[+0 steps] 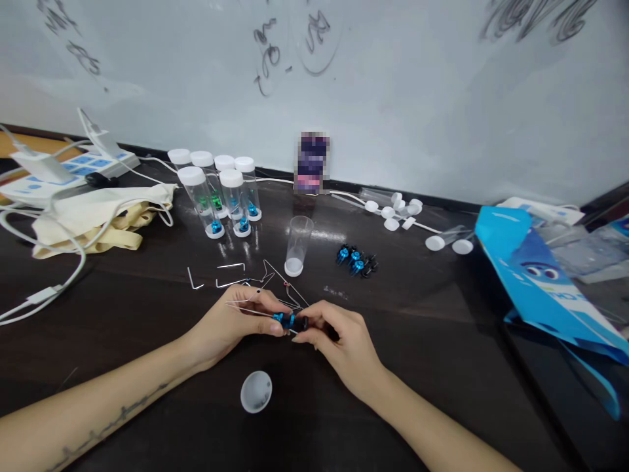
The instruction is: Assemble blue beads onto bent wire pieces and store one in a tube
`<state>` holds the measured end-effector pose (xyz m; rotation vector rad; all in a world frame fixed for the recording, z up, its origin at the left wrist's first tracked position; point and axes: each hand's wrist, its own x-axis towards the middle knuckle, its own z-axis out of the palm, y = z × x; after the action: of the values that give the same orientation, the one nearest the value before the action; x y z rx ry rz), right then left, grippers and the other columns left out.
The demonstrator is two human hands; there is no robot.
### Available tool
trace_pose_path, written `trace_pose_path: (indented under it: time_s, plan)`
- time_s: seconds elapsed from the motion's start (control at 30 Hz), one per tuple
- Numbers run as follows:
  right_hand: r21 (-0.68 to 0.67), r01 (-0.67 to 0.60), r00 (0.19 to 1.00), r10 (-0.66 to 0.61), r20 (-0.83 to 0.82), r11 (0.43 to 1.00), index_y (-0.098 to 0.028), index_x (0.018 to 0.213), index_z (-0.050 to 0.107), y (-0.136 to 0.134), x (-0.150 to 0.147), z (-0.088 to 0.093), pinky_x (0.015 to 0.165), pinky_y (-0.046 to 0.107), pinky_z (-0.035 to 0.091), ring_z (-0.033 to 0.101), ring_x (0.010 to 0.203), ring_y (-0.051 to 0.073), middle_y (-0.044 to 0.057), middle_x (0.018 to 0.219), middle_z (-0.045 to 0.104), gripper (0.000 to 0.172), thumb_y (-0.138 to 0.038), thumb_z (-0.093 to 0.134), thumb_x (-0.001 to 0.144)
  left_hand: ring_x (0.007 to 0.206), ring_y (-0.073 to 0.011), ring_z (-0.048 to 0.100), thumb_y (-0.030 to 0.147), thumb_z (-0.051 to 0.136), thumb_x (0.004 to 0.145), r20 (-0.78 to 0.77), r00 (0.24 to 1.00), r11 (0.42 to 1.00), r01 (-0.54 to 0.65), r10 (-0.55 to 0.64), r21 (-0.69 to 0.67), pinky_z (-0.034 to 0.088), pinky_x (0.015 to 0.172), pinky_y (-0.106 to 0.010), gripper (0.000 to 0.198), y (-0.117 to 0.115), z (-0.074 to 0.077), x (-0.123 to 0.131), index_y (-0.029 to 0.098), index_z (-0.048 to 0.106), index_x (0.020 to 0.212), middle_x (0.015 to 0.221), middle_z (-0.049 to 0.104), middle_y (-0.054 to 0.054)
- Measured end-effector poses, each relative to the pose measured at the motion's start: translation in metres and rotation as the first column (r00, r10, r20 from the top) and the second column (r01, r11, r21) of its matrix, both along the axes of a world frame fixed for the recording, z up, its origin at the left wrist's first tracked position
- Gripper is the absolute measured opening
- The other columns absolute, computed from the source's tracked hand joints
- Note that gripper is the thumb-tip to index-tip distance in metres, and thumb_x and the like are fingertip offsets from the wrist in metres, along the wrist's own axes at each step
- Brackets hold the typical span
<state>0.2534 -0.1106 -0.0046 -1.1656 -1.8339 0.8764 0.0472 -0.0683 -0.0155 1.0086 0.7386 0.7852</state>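
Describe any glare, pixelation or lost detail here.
Head view: glare streaks the glossy dark brown table beside the standing clear plastic tube; head view: the dark rectangular screen is pixelated; head view: the small blue-and-black cylindrical part in the fingers is too small for fine detail.

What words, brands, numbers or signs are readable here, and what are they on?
Blue bag: seemingly "CH", sideways; the rest is unclear.
Whiteboard: black handwriting, too scrawled to read.
Phone: screen pixelated, unreadable.
White cup: dark marks, too small to make out.
Blue-and-black part: no readable text.
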Motion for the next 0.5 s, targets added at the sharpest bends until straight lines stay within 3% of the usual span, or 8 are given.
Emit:
trace_pose_path:
  time_s: [0.13, 0.3, 0.5]
  plan:
    - [-0.009, -0.020, 0.999, 0.020, 0.038, 1.000, -0.019, 0.081, 0.066, 0.0003, 0.0004, -0.0001, 0.056, 0.022, 0.038, 0.049, 0.056, 0.011, -0.004, 0.063, 0.054, 0.016, -0.032, 0.064, 0.090, 0.067, -0.0113, 0.067, 0.006, 0.084, 0.062, 0.002, 1.000, 1.000, 0.006, -0.006, 0.003, 0.052, 0.065, -0.019, 0.020, -0.0007, 0.0023, -0.0002, 0.018, 0.079, 0.077, 0.073, 0.075, -0.001]
    - [0.019, 0.017, 1.000, -0.017, 0.007, 1.000, -0.019, 0.087, 0.067, 0.0006, -0.0007, -0.0010, 0.058, 0.022, 0.042, 0.054, 0.061, 0.012, -0.002, 0.070, 0.061, 0.016, -0.035, 0.069, 0.086, 0.069, -0.0126, 0.068, 0.007, 0.084, 0.063, 0.007, 1.000, 1.000, -0.003, 0.003, 0.001, 0.053, 0.067, -0.021, 0.019, -0.0001, 0.0018, -0.0001, 0.019, 0.079, 0.075, 0.074, 0.075, -0.001]
    - [-0.030, -0.042, 0.996, 0.044, 0.074, 0.999, -0.018, 0.074, 0.062, -0.0004, 0.0011, 0.0024, 0.055, 0.023, 0.038, 0.050, 0.055, 0.011, -0.003, 0.061, 0.055, 0.032, -0.041, 0.054, 0.095, 0.067, -0.0128, 0.067, 0.007, 0.084, 0.061, -0.012, 1.000, 1.000, 0.004, -0.004, -0.005, 0.054, 0.064, -0.022, 0.021, -0.0009, 0.0026, 0.0004, 0.018, 0.079, 0.077, 0.074, 0.074, -0.001]
